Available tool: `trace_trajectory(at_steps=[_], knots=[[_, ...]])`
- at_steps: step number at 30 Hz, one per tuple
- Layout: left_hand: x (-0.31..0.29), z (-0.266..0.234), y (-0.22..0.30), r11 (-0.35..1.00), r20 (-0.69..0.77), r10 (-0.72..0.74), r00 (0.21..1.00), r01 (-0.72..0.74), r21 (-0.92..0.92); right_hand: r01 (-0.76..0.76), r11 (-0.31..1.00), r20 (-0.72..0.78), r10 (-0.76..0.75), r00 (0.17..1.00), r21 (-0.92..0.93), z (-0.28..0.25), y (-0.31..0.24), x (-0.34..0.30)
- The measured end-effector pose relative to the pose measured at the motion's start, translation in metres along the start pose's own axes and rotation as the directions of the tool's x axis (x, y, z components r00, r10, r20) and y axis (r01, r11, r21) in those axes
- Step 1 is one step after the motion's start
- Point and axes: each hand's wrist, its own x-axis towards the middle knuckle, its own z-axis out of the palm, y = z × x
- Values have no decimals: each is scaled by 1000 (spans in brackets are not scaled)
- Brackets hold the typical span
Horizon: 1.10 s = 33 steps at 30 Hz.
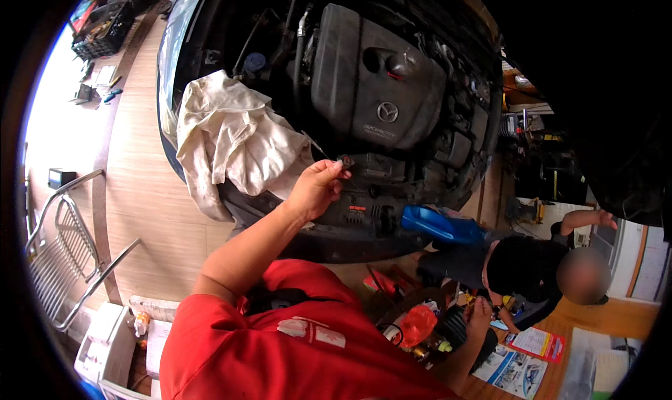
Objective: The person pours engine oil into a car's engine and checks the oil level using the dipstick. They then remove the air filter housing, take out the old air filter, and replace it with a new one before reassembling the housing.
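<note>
My left hand (320, 188) is raised over the front edge of an open car engine bay, with thumb and fingers pinched on a small dark piece (346, 162) with a reddish spot; its kind cannot be made out. Beyond it lies the black plastic engine cover (381, 85). Just left of this hand, a crumpled off-white cloth (231, 137) drapes over the car's fender. My right hand (479, 314) is low on the right, beside a cluttered surface, its fingers closed together. Whatever it holds, if anything, is too small and dark to name.
A blue plastic container (441, 225) is at the car's front edge. Close by on the right, another person (525, 267) stretches out an arm. Printed sheets (514, 372) lie on a wooden table (567, 319). A metal chair (66, 253) and a black crate (103, 32) stand left.
</note>
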Motion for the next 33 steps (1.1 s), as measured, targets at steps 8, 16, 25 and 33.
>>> trace_trajectory(at_steps=[8, 16, 25, 33], knots=[[6, -7, -5, 999, -13, -47, 999, 47, -14, 52, 999, -32, -52, 998, 5, 1, -1, -16], [25, 19, -24, 985, -133, -96, 986, 114, 133, 18, 1000, -119, -18, 993, -5, -18, 34, -61], [44, 82, -106, 891, 101, -445, 890, 429, 149, -134, 972, -366, 198, 909, 193, -52, 76, -168], [63, 174, -256, 764, 302, -645, 702, 590, 261, -117, 924, -636, 338, 693, 364, -131, 175, -236]])
